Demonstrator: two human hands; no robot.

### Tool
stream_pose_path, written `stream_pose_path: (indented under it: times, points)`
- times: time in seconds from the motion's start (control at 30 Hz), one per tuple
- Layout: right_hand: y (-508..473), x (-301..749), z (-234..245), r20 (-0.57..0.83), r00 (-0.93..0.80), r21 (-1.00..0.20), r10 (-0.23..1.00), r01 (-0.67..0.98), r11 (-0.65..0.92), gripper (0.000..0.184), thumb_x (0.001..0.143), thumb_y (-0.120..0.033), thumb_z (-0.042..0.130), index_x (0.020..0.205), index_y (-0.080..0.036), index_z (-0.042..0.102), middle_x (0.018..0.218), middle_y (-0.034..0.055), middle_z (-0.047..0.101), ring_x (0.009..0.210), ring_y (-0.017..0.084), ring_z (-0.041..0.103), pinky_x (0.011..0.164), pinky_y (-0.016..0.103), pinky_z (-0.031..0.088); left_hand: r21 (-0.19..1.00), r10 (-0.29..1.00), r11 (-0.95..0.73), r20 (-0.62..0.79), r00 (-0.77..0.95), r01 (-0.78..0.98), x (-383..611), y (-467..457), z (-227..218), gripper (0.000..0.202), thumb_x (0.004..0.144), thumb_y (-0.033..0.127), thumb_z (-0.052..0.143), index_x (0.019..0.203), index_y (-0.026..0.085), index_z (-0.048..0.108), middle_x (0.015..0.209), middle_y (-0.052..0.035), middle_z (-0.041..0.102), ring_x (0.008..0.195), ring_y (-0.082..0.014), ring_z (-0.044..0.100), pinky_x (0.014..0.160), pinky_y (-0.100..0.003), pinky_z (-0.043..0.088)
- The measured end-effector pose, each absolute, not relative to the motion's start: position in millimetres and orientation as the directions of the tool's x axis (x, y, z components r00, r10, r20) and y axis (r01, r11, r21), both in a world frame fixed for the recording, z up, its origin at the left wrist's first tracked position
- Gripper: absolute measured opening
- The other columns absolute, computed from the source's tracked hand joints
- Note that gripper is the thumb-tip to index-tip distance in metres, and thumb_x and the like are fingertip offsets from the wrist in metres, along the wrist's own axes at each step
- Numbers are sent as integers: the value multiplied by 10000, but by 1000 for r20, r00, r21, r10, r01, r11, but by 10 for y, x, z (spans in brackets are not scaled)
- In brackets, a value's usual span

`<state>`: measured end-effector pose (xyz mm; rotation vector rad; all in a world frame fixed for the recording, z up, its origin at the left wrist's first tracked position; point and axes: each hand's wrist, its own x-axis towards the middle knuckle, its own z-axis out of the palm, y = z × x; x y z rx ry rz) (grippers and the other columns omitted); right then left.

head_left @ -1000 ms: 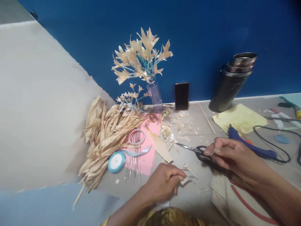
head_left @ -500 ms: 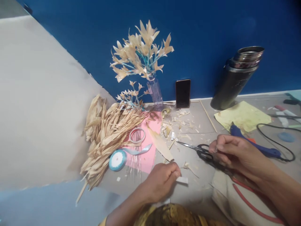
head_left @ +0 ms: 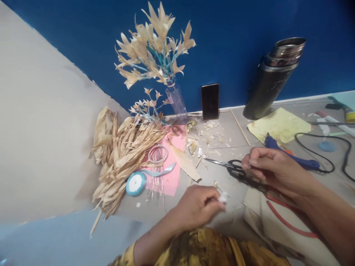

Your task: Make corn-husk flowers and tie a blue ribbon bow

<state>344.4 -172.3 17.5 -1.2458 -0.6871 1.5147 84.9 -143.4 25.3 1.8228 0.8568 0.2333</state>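
Note:
My left hand is closed, pinching a small pale scrap between its fingertips just above the grey table. My right hand rests curled over the black handles of the scissors, whose blades lie flat on the table pointing left. A long dried husk strip lies just beyond my left hand, at the edge of a pink sheet.
A pile of dried husk leaves, a blue ribbon spool and a tape ring lie left. A vase of husk flowers, a phone and a steel flask stand by the blue wall. A blue glue gun with cable lies right.
My left hand has curled tighter round the pale scrap and shifted slightly right. My right hand stays on the scissors. The view has tilted down a little.

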Motion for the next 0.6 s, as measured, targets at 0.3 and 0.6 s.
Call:
stream_pose_path:
  times: [0.3, 0.6]
  points:
    - [-1714, 3484, 154, -367, 24, -859, 930, -392, -329, 252, 780, -294, 800, 654, -200, 604, 488, -16, 547, 454, 91, 394, 448, 249, 268, 988, 885, 47, -109, 453, 146, 560, -1288, 493, 208, 837, 363, 745, 852, 194, 623, 815, -27, 701, 571, -112, 579, 523, -223, 444]
    - [-1688, 3506, 78, -367, 14, -864, 930, -376, -335, 284, 769, -352, 824, 658, -211, 604, 486, -25, 543, 466, 97, 403, 435, 235, 258, 885, 935, -344, 293, 199, 313, 484, -1008, 521, 458, 844, 253, 705, 514, 201, 392, 543, 39, 473, 529, -107, 474, 552, -245, 438]
